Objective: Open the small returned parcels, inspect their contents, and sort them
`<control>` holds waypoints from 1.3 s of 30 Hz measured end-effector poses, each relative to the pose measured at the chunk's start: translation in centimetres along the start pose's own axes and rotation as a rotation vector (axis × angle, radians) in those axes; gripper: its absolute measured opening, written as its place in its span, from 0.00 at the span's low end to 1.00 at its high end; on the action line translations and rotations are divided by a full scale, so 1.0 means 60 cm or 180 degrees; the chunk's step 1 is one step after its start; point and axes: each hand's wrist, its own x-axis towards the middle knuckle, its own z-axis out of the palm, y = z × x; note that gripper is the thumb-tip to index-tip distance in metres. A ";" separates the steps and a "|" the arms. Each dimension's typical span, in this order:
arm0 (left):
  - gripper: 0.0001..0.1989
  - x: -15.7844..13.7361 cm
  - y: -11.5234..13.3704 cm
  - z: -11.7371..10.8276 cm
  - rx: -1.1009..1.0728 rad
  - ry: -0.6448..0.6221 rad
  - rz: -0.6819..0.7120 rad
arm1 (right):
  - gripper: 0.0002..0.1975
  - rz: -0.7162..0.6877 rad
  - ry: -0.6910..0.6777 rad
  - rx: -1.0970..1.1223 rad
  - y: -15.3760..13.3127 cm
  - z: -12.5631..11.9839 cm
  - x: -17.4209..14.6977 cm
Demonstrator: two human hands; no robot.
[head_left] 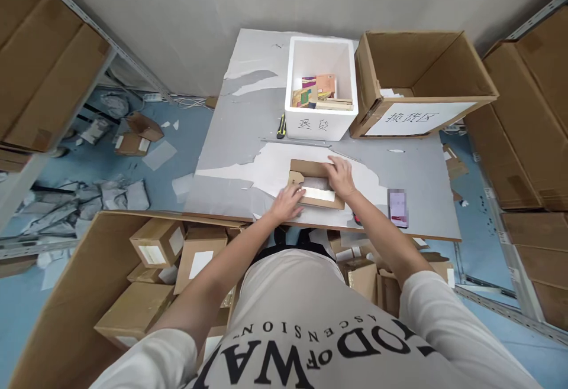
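A small cardboard box [309, 168] lies on the table in front of me with its flaps open. A white label [320, 194] covers part of its near flap. Something pale shows inside the box, too indistinct to name. My left hand [287, 202] grips the box's near left corner, fingers bent over the edge. At the right end, my right hand [341, 177] is closed over the rim, its fingertips reaching the opening.
A white foam box [319, 126] with several small packages stands behind, beside a large open carton [426, 118]. A yellow-black box cutter [281, 126] and a phone [397, 208] rest on the grey table [217, 123]. Left of me, a big carton [66, 294] holds several parcels.
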 end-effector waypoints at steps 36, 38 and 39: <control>0.47 0.052 -0.086 -0.057 0.0345 -0.1164 -0.0120 | 0.34 0.0038 -0.1158 -0.0177 -0.169 0.077 -0.209; 0.45 0.050 -0.081 -0.067 0.0464 -0.1215 -0.0083 | 0.33 0.0010 -0.1161 0.0075 -0.157 0.060 -0.202; 0.44 0.050 -0.077 -0.072 0.0507 -0.1176 -0.0053 | 0.32 0.0013 -0.1171 0.0206 -0.148 0.050 -0.196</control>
